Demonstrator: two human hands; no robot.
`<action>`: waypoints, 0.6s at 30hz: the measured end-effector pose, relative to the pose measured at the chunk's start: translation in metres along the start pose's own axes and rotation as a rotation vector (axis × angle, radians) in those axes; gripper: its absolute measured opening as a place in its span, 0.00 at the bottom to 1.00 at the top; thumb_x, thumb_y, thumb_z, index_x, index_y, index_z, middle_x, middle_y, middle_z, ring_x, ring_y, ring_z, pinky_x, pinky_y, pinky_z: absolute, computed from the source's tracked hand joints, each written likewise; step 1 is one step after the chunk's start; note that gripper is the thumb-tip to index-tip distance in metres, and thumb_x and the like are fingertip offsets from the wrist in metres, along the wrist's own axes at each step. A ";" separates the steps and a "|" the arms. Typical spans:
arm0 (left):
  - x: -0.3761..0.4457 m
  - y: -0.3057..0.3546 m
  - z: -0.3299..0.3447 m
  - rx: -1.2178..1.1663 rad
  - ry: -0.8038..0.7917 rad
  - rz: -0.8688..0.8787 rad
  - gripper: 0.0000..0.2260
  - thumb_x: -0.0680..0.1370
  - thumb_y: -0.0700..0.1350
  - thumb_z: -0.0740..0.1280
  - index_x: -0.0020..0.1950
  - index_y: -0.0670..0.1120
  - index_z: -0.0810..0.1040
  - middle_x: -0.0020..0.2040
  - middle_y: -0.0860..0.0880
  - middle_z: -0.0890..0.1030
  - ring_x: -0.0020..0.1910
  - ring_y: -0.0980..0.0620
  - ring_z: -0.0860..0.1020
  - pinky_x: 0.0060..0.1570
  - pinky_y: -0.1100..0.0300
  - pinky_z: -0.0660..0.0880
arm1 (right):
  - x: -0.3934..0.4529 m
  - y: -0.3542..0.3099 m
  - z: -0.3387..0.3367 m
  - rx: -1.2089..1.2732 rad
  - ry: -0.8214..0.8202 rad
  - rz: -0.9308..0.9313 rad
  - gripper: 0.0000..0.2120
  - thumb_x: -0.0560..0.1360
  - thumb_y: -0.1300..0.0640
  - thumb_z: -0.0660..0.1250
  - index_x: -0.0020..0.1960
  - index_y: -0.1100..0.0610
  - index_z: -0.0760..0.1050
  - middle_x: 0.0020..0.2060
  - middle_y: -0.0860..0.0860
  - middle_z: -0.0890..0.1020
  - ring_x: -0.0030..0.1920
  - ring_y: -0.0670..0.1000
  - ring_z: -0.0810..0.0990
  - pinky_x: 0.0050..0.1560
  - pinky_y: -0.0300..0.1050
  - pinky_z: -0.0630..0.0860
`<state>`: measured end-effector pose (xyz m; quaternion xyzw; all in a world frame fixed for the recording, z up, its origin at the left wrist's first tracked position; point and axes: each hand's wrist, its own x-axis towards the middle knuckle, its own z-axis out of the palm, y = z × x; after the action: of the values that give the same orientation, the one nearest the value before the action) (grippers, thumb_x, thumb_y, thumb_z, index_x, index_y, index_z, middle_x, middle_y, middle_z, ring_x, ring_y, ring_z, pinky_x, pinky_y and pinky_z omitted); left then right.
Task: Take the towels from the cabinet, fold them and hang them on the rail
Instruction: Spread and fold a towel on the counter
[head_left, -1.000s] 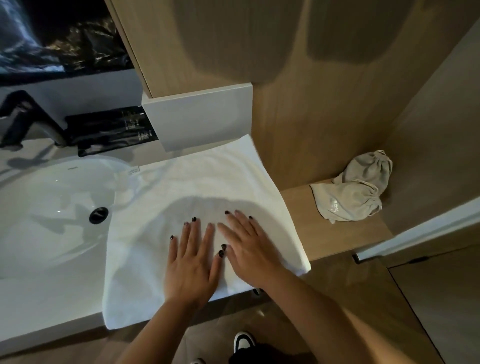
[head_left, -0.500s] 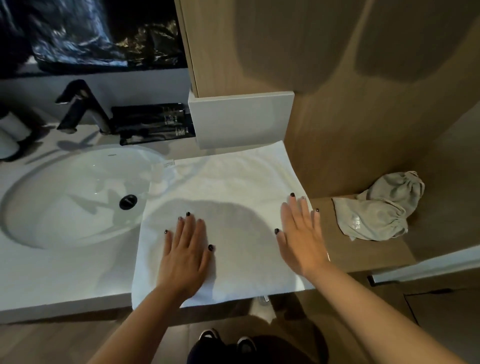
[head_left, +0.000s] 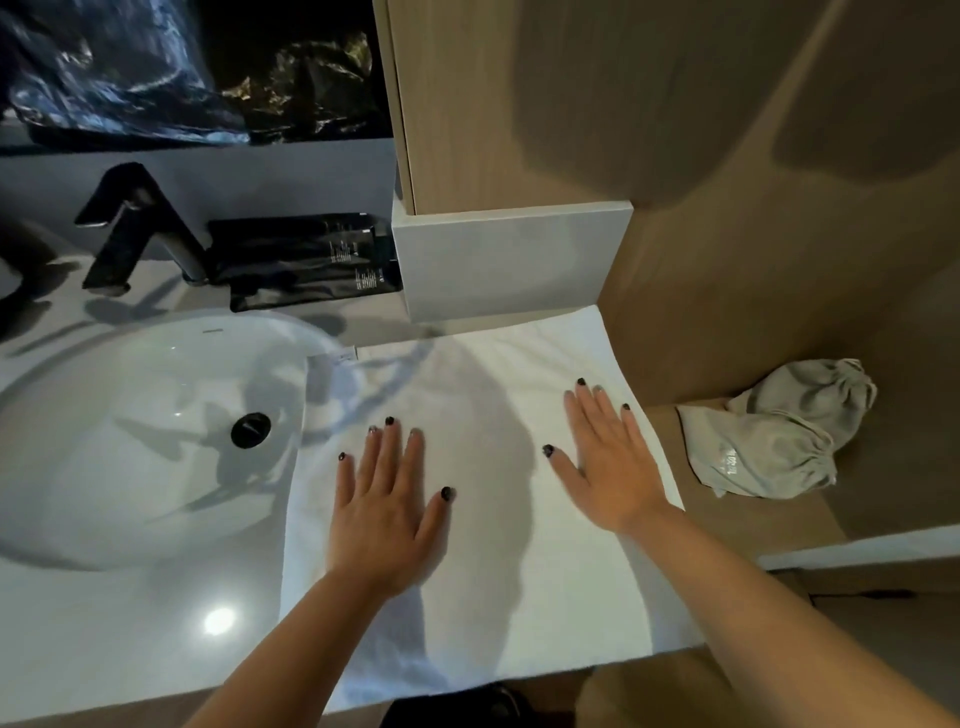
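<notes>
A white towel (head_left: 483, 395) lies spread flat on the counter to the right of the sink, its near edge hanging slightly over the counter front. My left hand (head_left: 387, 504) rests palm down on the towel's left half, fingers apart. My right hand (head_left: 610, 462) lies flat on the towel close to its right edge, fingers together and pointing away. Neither hand grips the cloth. No rail or cabinet interior is in view.
A white oval sink (head_left: 130, 431) with a black drain sits at the left, a black tap (head_left: 140, 228) behind it and black packets (head_left: 306, 260) beside that. A grey drawstring bag (head_left: 774, 431) lies on the wooden shelf at the right. A wooden wall panel rises behind.
My hands, side by side in the towel's middle a second ago, have slid apart; the right hand has gone to the right edge. The view has shifted left and nearer.
</notes>
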<state>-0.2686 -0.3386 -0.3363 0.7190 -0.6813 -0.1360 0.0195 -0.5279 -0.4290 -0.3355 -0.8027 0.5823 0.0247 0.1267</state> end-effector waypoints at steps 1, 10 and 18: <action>0.006 -0.001 -0.003 -0.003 -0.008 0.013 0.35 0.78 0.66 0.37 0.80 0.50 0.36 0.79 0.48 0.32 0.76 0.51 0.28 0.76 0.47 0.33 | 0.005 -0.003 -0.003 0.018 0.001 0.017 0.40 0.74 0.35 0.33 0.80 0.54 0.39 0.79 0.50 0.37 0.78 0.49 0.34 0.76 0.50 0.33; 0.108 -0.011 -0.018 0.025 0.028 0.102 0.35 0.76 0.66 0.40 0.81 0.53 0.43 0.81 0.47 0.42 0.79 0.47 0.36 0.77 0.45 0.37 | 0.097 -0.055 -0.017 -0.100 0.022 -0.307 0.36 0.77 0.38 0.37 0.80 0.52 0.52 0.80 0.52 0.50 0.80 0.55 0.45 0.78 0.58 0.46; 0.120 -0.029 -0.026 -0.008 0.022 0.033 0.40 0.72 0.76 0.48 0.79 0.62 0.38 0.81 0.50 0.40 0.78 0.44 0.33 0.76 0.40 0.40 | 0.111 -0.005 -0.009 -0.029 0.067 0.172 0.43 0.73 0.28 0.37 0.80 0.50 0.39 0.80 0.50 0.38 0.78 0.51 0.33 0.77 0.55 0.35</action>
<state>-0.2307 -0.4587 -0.3372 0.7091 -0.6922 -0.1304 0.0322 -0.4884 -0.5326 -0.3464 -0.7518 0.6526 0.0169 0.0929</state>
